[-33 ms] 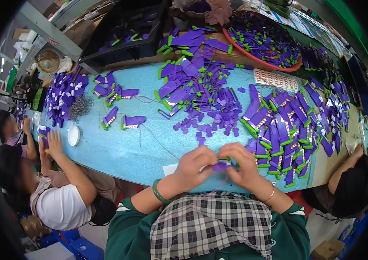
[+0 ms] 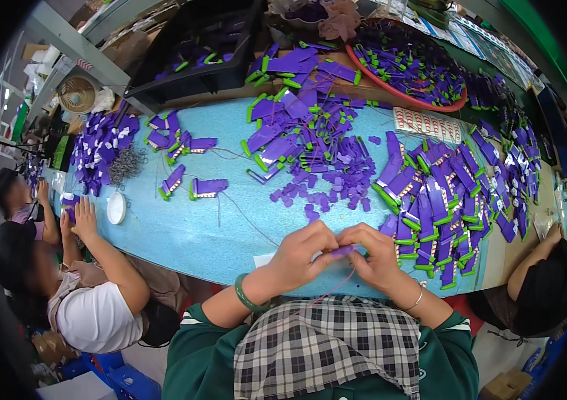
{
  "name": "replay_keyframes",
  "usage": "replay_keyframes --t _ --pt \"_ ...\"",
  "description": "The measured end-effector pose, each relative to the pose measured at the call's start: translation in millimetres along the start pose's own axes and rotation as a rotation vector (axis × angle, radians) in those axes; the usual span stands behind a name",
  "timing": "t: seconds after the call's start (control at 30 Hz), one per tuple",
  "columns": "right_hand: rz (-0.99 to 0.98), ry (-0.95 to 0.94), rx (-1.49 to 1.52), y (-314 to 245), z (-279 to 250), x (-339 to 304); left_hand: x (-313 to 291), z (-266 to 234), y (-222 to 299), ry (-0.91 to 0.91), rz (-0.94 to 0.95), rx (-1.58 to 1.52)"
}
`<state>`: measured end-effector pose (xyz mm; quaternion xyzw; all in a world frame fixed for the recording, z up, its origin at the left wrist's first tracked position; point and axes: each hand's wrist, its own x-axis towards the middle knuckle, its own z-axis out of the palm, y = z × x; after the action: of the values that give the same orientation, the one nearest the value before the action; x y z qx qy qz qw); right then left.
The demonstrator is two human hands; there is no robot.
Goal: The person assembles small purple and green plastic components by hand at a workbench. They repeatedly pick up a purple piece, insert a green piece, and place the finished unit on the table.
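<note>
Close in front of my apron, both hands are closed on one small purple plastic piece (image 2: 344, 251). My left hand (image 2: 304, 253) pinches its left end, while my right hand (image 2: 370, 251) grips the other end. Fingers cover most of the piece, so its full shape is hidden. A thin reddish wire (image 2: 334, 291) hangs below my hands toward the apron. Beyond them lies a scatter of little purple pieces (image 2: 323, 199). To the right of my right hand is a heap of purple parts with green ends and striped stickers (image 2: 430, 213).
A sticker sheet (image 2: 427, 125) and a red-rimmed basket (image 2: 462, 103) of purple-green parts lie farther back. At the far left are a black crate (image 2: 183, 85), a white lid-like dish (image 2: 117, 208) and tangled wire (image 2: 127, 165). Co-workers sit on both sides, one co-worker's hand (image 2: 85, 220) at the table edge.
My fingers have shifted on the purple piece. A green bit visible between them before is now hidden, and my right fingers have moved closer to the left ones.
</note>
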<state>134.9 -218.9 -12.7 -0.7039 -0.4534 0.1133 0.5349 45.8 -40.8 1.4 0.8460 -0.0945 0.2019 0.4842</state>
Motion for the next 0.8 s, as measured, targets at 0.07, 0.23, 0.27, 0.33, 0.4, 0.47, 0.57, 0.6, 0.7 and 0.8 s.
replay_keyframes --t 0.07,0.23,0.27,0.33,0.4,0.47,0.57,0.6,0.7,0.8 --pt "0.352 0.098 0.32 -1 2 -3 9 -11 -19 -0.069 -0.072 0.083" --pt "0.515 0.187 0.732 14 -3 0 15 -66 -77 0.045 -0.184 0.824" --pt "0.539 0.141 0.78 19 0 -3 14 -72 -87 0.034 -0.204 0.898" --pt "0.491 0.045 0.688 17 4 -4 15 -77 -93 0.05 -0.183 0.963" --pt "0.517 -0.051 0.637 11 3 -2 14 -74 -86 0.108 -0.16 0.767" --pt "0.383 -0.032 0.649 8 2 2 10 -67 -69 0.1 -0.342 0.298" --pt "0.301 -0.058 0.673 -9 2 15 -4 -42 -37 -0.045 -0.683 -0.629" --pt "0.255 -0.101 0.672 -10 5 19 -8 -30 -29 -0.109 -0.666 -0.806" --pt "0.31 -0.147 0.852 -3 13 17 -19 -11 -18 -0.042 -0.717 -1.17" --pt "0.549 -0.026 1.157 2 16 12 -22 3 -13 0.095 -0.619 -1.102"
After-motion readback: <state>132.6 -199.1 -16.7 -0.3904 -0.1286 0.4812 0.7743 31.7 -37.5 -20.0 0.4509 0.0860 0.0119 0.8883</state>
